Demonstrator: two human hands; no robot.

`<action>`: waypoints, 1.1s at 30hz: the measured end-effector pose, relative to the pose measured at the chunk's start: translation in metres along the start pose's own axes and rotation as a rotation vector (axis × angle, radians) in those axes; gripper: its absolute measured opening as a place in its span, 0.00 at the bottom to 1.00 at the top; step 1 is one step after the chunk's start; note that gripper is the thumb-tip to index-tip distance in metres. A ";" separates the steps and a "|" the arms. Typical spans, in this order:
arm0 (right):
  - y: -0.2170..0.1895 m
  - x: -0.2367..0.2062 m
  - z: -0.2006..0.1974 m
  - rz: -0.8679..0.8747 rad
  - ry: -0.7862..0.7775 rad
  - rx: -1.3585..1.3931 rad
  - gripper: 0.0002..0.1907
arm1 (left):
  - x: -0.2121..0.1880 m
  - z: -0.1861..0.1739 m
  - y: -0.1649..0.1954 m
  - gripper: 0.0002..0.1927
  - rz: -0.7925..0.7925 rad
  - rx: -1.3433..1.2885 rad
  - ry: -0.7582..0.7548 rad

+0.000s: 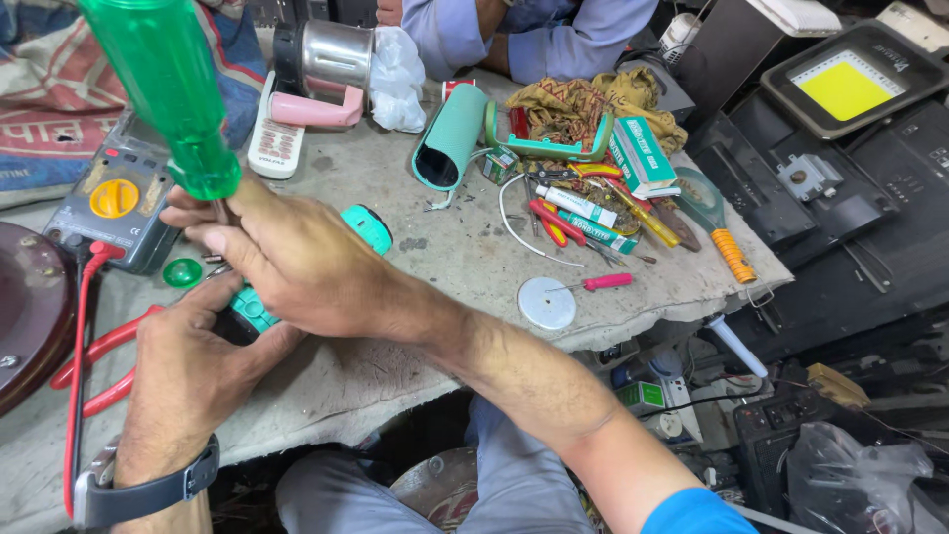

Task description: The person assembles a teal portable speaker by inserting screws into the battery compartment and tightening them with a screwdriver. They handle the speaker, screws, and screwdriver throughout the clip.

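My right hand (292, 259) grips a screwdriver with a big translucent green handle (168, 84), held upright with its shaft pointing down between my fingers. Below it lies a small teal device (368, 227), steadied from the near side by my left hand (193, 361); most of the device is hidden under my right hand. A dark watch band sits on my left wrist. A small round green cap (182, 273) lies just left of the device.
A grey multimeter (114, 203) with red leads sits at the left. A teal tube (450, 138), glue boxes, a pink-handled screwdriver (605, 282), a white disc (546, 303) and loose tools litter the bench (465, 247). Another person's arms rest at the far edge.
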State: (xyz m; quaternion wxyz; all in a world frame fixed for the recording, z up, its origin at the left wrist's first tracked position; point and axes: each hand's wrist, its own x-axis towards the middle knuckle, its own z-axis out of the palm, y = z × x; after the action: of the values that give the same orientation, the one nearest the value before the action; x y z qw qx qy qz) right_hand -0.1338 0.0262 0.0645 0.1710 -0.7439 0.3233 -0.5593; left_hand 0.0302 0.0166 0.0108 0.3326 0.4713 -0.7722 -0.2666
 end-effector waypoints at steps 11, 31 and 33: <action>0.007 -0.010 0.001 0.083 0.026 -0.363 0.20 | -0.001 0.008 -0.005 0.28 0.047 -0.056 0.016; 0.034 -0.032 0.010 0.025 0.034 -0.387 0.26 | 0.001 0.012 -0.010 0.21 -0.029 -0.017 0.004; 0.029 -0.034 0.009 0.022 0.044 -0.397 0.24 | -0.001 0.012 -0.009 0.21 -0.009 -0.033 0.013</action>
State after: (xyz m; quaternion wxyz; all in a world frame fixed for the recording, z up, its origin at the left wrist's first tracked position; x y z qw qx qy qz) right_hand -0.1394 0.0270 0.0197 0.0199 -0.7472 0.4391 -0.4985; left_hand 0.0259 0.0149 -0.0037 0.3442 0.4707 -0.7634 -0.2778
